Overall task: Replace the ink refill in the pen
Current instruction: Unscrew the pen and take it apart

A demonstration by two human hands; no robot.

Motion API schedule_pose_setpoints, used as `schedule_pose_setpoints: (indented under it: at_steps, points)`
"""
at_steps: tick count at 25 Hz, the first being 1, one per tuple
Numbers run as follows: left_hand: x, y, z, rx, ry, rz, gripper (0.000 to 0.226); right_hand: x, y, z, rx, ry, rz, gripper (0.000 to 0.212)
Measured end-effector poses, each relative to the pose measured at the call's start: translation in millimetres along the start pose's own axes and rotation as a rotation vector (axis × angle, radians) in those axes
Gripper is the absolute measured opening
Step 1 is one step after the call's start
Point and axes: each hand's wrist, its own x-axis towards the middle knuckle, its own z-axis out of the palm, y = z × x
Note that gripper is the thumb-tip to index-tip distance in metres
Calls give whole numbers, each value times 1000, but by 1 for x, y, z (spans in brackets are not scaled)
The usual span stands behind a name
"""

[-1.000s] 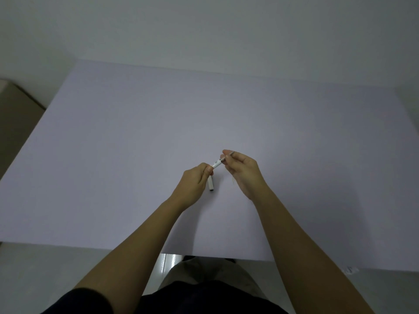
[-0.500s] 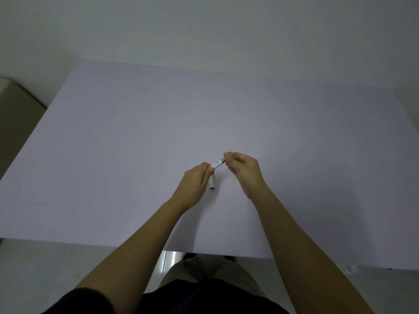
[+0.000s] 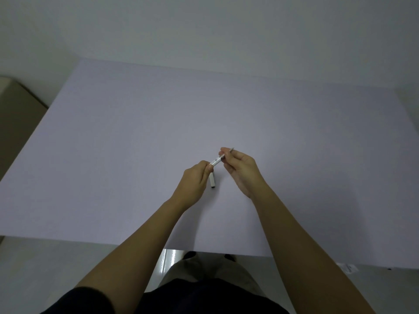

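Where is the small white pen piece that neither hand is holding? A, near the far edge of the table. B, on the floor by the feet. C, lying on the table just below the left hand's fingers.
C: the loose white piece lies on the table beside the left hand, while both hands hold the pen.
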Motion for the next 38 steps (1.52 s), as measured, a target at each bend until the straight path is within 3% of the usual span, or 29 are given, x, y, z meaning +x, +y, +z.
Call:
schedule_pose_setpoints:
  at_steps: [2, 4, 7, 11, 16, 21, 24, 28, 32, 36, 38]
  points:
    - [0, 1, -1, -5, -5, 2, 32, -1, 1, 4, -120, 56, -2, 8]
    - [-1, 1, -1, -22, -6, -4, 31, -1, 3, 5, -85, 76, -3, 6]
    - [-1, 1, -3, -32, 12, -13, 31, -1, 1, 5, -6, -26, 32, 13]
    - [-3, 0, -5, -39, 6, -9, 32, 0, 2, 10, -77, 97, 39, 9]
    - [-3, 0, -6, -54, 36, -38, 32, -1, 1, 10, -1, 8, 43, 11]
    - [-6, 0, -6, -69, 19, -36, 31, -1, 3, 16, -40, 100, 44, 7]
    - [-7, 0, -6, -89, 44, -55, 31, -2, 0, 15, -23, 18, 78, 11]
    - [-9, -2, -5, -65, 17, -48, 32, -3, -1, 17, -68, 171, 24, 22]
    - [-10, -3, -4, -76, 34, -61, 31, -4, -1, 17, 4, 96, 62, 35]
    - [-12, -4, -2, -68, 9, -57, 32, -6, 2, 17, -181, 110, 81, 16]
    - [-13, -4, -2, -75, 19, -70, 31, -5, 1, 14, -180, 38, 112, 14]
